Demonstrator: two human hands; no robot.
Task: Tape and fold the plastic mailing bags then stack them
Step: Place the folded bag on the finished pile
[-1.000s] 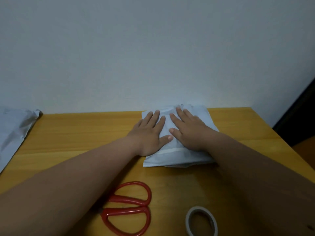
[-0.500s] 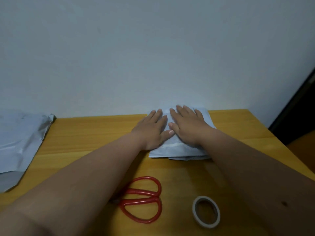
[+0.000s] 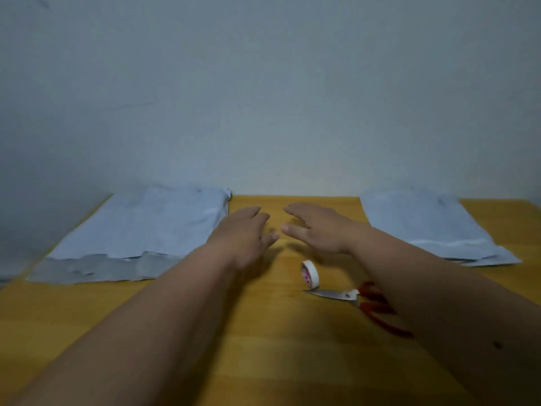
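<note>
Both hands are empty and spread flat, fingers straight, hovering above the bare middle of the tabletop (image 3: pixel 263 332): the left hand (image 3: pixel 244 232) sits just beside the right edge of the unfolded bags (image 3: pixel 140 230), and the right hand (image 3: pixel 317 230) is close to it, thumbs nearly meeting, with nothing between them. The folded bags (image 3: pixel 433 230) lie well apart at the far right by the wall. The main risk from here is probably picking up more than one sheet: the flat pile on the left looks thin, slick and clingy, with ragged near edges showing a darker grey inner layer, so a careless pull could drag two together or slide the whole pile toward the tabletop's left edge. The tape roll (image 3: pixel 309 273) stands on its rim, touching the tip of the scissors (image 3: pixel 351 297), and a sweep of the right forearm just above could send it rolling. The scissors have shiny metal blades and red handles partly hidden under that arm. The tabletop is smooth yellow wood, offering little grip to soft pale-grey plastic; the folded pile looks flattened, with a pale strip across it.
</note>
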